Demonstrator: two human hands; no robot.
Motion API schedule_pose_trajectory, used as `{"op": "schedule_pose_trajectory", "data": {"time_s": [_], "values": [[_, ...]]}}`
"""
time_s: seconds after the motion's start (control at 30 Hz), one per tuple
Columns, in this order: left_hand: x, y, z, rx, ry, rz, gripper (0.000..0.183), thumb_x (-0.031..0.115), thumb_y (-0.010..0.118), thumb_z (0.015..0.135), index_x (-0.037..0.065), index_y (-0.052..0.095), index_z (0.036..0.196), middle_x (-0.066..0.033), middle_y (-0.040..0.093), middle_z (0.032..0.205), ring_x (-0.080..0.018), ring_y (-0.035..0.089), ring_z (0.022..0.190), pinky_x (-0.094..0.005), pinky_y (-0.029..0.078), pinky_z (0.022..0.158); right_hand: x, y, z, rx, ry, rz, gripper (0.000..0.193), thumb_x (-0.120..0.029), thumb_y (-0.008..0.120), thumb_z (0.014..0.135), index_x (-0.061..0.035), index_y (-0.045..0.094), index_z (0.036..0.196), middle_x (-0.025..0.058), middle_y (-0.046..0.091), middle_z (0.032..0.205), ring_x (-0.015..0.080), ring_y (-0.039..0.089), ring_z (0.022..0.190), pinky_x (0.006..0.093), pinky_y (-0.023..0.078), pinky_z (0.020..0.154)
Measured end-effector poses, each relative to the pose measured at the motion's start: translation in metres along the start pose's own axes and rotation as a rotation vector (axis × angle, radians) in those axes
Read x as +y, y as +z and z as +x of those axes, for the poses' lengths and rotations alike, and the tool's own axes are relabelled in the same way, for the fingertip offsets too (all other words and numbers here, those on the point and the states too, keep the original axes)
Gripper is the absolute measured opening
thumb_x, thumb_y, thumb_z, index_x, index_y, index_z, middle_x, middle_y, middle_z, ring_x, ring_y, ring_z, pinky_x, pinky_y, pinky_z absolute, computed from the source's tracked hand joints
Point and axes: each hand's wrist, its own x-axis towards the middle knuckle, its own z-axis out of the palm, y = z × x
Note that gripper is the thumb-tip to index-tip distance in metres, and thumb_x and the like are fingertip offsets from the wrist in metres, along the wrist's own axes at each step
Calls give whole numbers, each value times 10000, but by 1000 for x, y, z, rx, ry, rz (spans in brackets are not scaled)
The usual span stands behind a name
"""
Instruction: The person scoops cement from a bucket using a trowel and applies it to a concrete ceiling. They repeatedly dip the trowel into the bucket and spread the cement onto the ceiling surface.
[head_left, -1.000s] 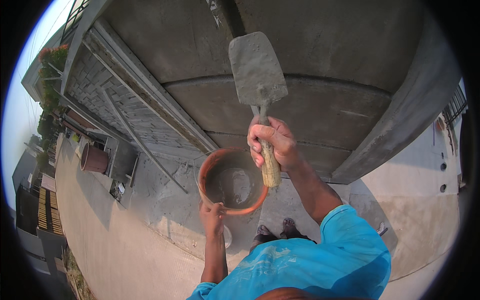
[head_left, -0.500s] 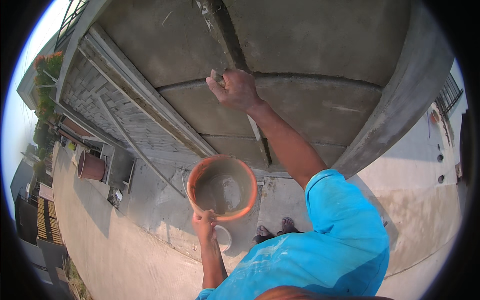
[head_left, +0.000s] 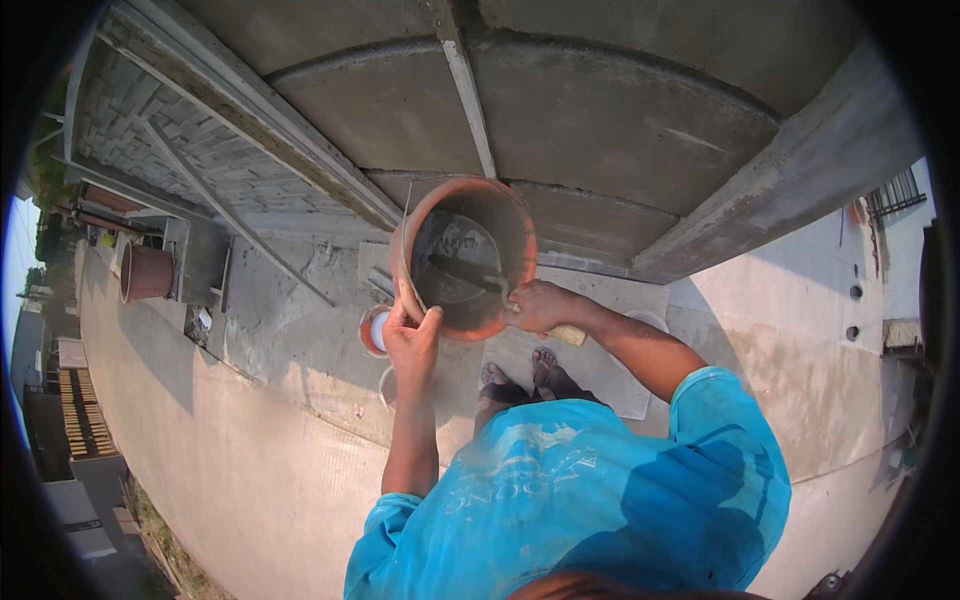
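Note:
An orange bucket (head_left: 520,225) is tilted in front of me, with wet grey mortar coating its inside. My left hand (head_left: 412,342) is closed on the near left of its rim, where the wire handle comes down. At the rim's near right, my right hand (head_left: 543,305) grips a trowel (head_left: 568,335) by its pale wooden handle. The dark blade reaches into the bucket, over the mortar. Beyond the bucket rises a grey plastered wall (head_left: 600,110) divided by grooves, with a pale strip (head_left: 465,90) along the upright one.
A small bucket (head_left: 367,335) stands on the ground left of my left hand, partly hidden by it. A long bar (head_left: 240,215) leans against the stone-clad wall (head_left: 150,105) at left. Farther left sits a reddish pot (head_left: 146,273). A concrete pillar (head_left: 780,185) edges the wall at right.
My right hand has come down from the wall's groove to the bucket, bringing the trowel blade inside it. The bucket has risen and tilted in my left hand; the view has shifted.

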Motion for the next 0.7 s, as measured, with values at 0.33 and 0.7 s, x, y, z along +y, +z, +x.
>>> {"op": "schedule_pose_trajectory", "data": {"time_s": [0.33,0.7], "values": [[-20,8,11,-30,-147,-22,109,-4,679,819,38,608,891,15,601,773,-47,521,645,-209,408,562,29,4,-26,-651,-18,1554,271,-321,534,997,-101,534,840,-13,497,628,109,557,458,294,473,378],[-32,-26,-10,156,-284,-272,243,-49,616,822,35,602,1049,-24,629,840,-71,551,584,-198,372,436,-81,-129,-26,568,-845,1155,181,-209,584,1004,-61,566,901,24,573,701,114,573,538,270,488,515]]}}
